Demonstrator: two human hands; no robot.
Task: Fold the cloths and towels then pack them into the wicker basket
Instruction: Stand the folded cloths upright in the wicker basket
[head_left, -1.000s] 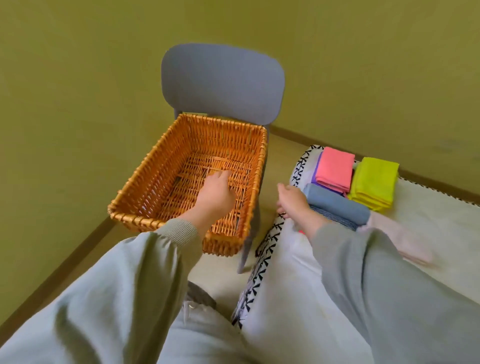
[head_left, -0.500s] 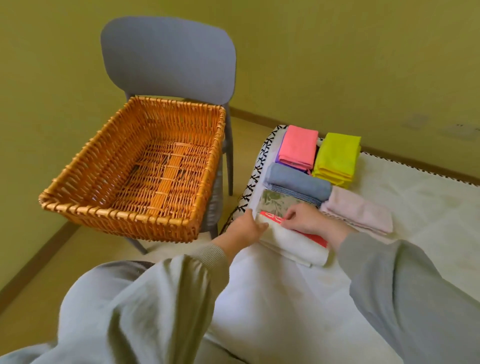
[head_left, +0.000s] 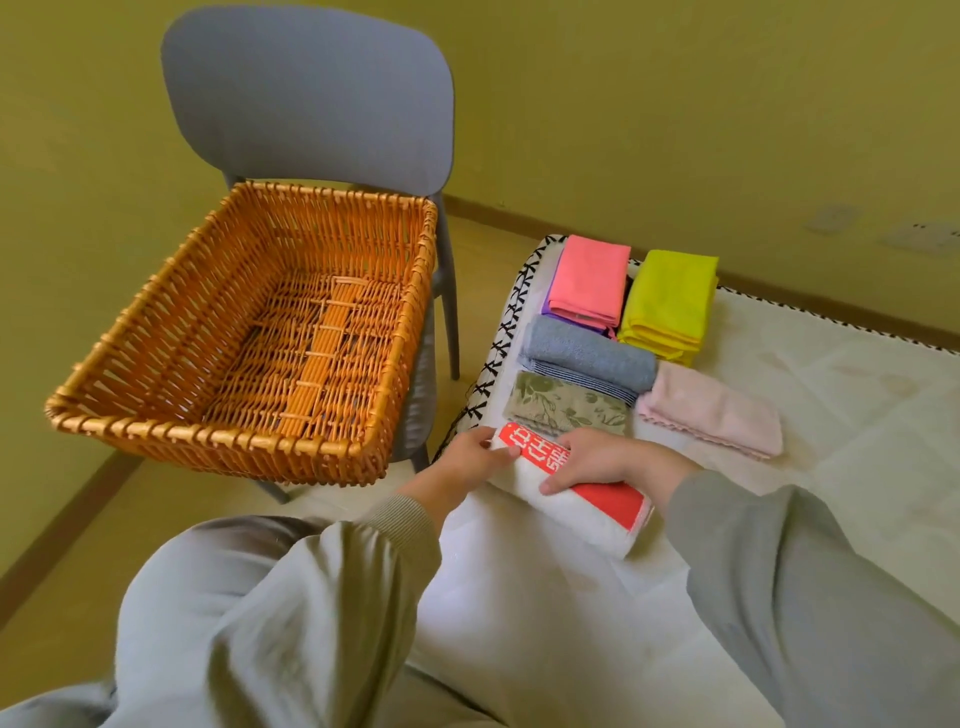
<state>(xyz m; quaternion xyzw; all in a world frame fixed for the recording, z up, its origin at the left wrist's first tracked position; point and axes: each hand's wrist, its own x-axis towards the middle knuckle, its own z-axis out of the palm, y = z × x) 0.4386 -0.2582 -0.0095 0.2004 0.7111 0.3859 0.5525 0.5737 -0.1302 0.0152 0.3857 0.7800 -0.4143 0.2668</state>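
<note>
- the left hand (head_left: 467, 463) is gripping the left end of the red-and-white towel (head_left: 605, 508), thumb lying on top.
- the right hand (head_left: 609, 460) is curling over the towel's middle, thumb tucking against its near side.
- the towel is lying folded on the bed (head_left: 841, 415), nearest the person, just in front of the floral cloth (head_left: 566, 405).
- the blue towel (head_left: 587, 356), pink cloth (head_left: 589, 278), yellow cloth (head_left: 667, 299) and pale pink towel (head_left: 717, 410) are sitting folded behind it.
- the basket (head_left: 208, 435) is resting on the chair (head_left: 311, 93) beside the bed, holding nothing.
</note>
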